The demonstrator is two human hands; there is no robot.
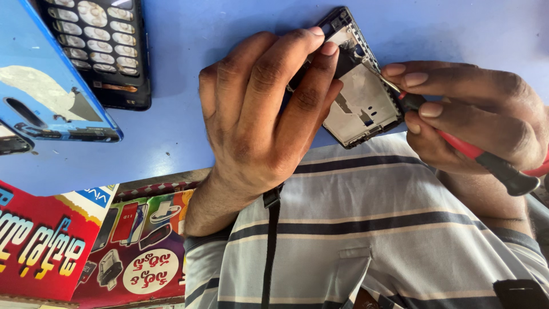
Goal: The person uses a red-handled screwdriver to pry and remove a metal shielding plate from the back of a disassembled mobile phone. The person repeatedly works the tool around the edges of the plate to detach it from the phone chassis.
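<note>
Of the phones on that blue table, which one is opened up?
The phone frame under the left hand, its bare insides showing, probed by a screwdriver. The keypad phone and blue phone look closed.

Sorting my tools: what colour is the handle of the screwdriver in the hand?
Red with black ends, on the slim screwdriver held in the hand; the head view shows it.

One head-worn view, close above the blue table; it looks steeply down, picture turned upside down.

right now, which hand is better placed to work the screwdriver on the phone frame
Right. The right hand already grips the screwdriver, its tip against the frame edge. The left hand is busy holding the frame in place.
</note>
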